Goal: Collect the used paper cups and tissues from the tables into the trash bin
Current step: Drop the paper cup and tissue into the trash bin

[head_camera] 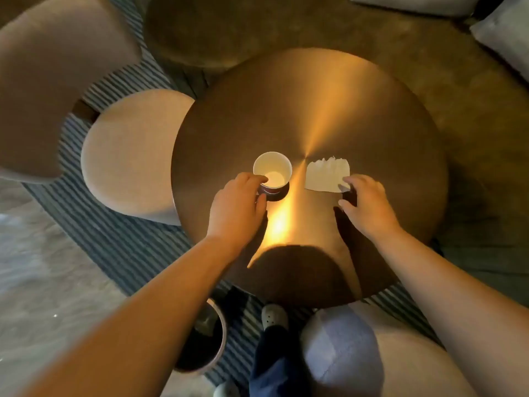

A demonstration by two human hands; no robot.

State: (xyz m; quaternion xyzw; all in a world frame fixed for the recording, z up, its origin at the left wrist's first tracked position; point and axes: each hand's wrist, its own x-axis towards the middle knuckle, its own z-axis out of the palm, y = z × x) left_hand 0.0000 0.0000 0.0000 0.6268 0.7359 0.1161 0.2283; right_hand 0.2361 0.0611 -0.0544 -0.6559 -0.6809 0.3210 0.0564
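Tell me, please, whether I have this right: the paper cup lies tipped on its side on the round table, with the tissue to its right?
Not quite: the head view shows the paper cup standing upright, not tipped on its side. The rest holds: it is on the round table, with the tissue to its right.

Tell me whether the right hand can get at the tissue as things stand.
Probably yes. The right hand touches the tissue at its near corner. The tissue lies flat on the table with nothing over it, and the cup stands apart to its left.
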